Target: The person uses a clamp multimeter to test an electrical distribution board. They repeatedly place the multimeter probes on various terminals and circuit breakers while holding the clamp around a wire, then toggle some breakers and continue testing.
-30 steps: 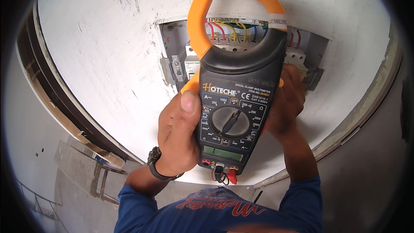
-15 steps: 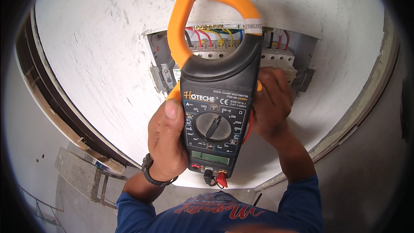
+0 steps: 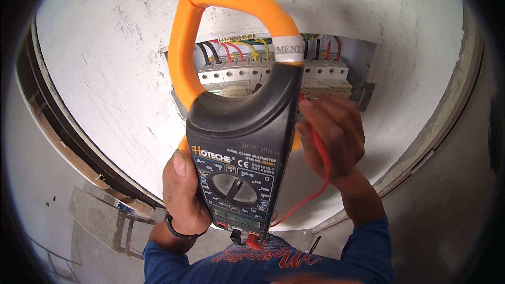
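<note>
My left hand (image 3: 183,194) is closed around a black digital clamp multimeter (image 3: 236,121) with an orange jaw (image 3: 181,47), its thumb along the left side. The jaw is shut, and the meter leans to the left. A red plug (image 3: 253,241) and a black plug (image 3: 236,235) sit in its lower end. My right hand (image 3: 336,137) grips a red test probe (image 3: 317,144), whose tip is hidden near the breakers. Behind the meter, a row of white circuit breakers (image 3: 329,73) sits in a wall box. A dark slender piece (image 3: 258,87) shows through the jaw opening.
The recessed metal box (image 3: 363,63) is set in a rough white wall (image 3: 410,73). Red, black, yellow and green wires (image 3: 336,47) enter the breakers from above. A brass terminal bar (image 3: 235,38) runs along the top. Grey boards (image 3: 94,215) lie at lower left.
The meter has moved left and down with my left hand and tilted. My right hand has shifted slightly down, and the red probe and its lead have come into sight beside the meter.
</note>
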Available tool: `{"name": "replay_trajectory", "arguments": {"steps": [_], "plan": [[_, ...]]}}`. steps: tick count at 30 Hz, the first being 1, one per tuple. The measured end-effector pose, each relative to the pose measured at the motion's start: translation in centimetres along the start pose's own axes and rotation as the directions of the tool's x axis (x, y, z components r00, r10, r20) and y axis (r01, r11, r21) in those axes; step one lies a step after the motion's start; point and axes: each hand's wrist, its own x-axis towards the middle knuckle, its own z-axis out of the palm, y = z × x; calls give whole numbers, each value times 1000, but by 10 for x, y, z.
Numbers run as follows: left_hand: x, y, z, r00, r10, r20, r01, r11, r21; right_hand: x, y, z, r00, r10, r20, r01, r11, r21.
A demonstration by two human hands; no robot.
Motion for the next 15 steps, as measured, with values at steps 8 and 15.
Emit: {"name": "replay_trajectory", "arguments": {"steps": [8, 15], "plan": [[8, -2, 17, 994, -40, 98, 39, 999, 13, -1, 8, -13, 1000, 18, -24, -19, 999, -47], [16, -4, 28, 995, -18, 101, 13, 999, 49, -3, 16, -9, 999, 13, -53, -15, 999, -42]]}}
